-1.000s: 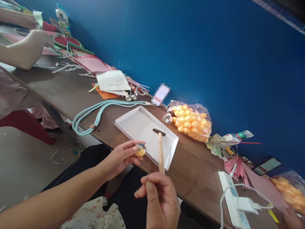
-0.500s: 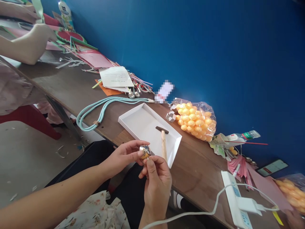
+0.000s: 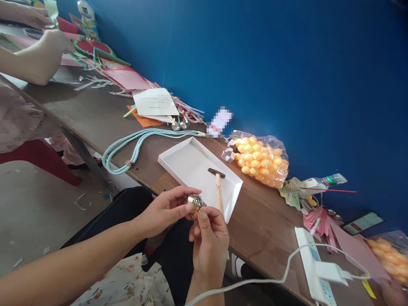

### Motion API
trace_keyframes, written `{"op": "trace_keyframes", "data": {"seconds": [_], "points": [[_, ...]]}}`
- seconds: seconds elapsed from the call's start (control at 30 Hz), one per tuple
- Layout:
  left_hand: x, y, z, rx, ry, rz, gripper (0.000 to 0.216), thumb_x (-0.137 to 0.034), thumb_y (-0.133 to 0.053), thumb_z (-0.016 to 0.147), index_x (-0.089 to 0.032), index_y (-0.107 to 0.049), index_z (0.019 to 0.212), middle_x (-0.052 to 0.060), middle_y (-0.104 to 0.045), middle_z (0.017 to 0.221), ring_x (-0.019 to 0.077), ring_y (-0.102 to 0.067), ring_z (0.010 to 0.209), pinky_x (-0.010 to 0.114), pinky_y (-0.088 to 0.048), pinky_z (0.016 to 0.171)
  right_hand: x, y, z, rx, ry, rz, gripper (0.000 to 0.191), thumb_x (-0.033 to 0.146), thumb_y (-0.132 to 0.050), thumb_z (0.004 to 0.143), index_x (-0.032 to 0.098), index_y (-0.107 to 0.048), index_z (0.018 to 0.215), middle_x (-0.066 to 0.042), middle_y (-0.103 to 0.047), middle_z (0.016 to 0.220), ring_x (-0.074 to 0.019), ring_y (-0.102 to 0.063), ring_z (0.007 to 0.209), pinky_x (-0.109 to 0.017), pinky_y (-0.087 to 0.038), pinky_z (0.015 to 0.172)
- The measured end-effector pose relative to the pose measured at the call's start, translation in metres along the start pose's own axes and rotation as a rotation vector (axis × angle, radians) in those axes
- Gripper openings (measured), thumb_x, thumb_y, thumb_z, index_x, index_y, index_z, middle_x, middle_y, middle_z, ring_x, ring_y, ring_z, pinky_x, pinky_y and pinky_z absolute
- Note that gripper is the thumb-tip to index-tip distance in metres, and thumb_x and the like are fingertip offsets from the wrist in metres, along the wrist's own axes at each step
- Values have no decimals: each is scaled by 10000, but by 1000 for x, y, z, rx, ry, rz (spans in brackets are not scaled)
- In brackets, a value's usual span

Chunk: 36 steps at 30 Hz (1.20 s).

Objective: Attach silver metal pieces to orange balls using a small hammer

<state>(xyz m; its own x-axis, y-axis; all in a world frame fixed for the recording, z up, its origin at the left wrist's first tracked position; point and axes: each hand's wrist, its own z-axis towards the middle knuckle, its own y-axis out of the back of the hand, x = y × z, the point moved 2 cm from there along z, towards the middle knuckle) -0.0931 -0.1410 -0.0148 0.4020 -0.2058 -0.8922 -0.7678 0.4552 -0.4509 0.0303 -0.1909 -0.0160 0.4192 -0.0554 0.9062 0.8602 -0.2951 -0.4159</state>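
My left hand pinches a small orange ball with a shiny silver cap between thumb and fingers, in front of the table edge. My right hand is closed, its thumb and fingertips pressed against the same ball from below right. A small wooden-handled hammer lies in the white shallow tray just beyond my hands, untouched. A clear bag of orange balls sits behind the tray by the blue wall.
A mint-green cord loops left of the tray on the brown table. Coloured paper scraps and a white sheet lie further left, where another person's hand works. A white power strip with charger lies at right, with a phone beyond.
My right hand let go of the hammer, which now rests in the tray, and moved left to the capped ball held by my left hand. The view shifted slightly.
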Motion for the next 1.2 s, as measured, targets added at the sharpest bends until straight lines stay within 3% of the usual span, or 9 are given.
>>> {"op": "trace_keyframes", "data": {"seconds": [0.6, 1.2], "points": [[-4, -3, -2, 17, -31, 0, 387, -278, -635, 819, -168, -581, 1185, 59, -596, 978, 129, -578, 799, 284, -514, 752, 2, -2, 0, 53, -88, 123, 163, 274, -753, 742, 175, -627, 773, 31, -641, 615, -10, -422, 399, -105, -388, 365], [-7, -4, -5, 12, -82, 49, 367, -288, -630, 820, -186, -592, 1170, 55, -554, 998, 144, -566, 852, 280, -514, 761, 2, -2, 0, 54, -87, 102, 185, 293, -755, 736, 170, -618, 758, 35, -624, 608, -14, -412, 394, -117, -381, 360]]}}
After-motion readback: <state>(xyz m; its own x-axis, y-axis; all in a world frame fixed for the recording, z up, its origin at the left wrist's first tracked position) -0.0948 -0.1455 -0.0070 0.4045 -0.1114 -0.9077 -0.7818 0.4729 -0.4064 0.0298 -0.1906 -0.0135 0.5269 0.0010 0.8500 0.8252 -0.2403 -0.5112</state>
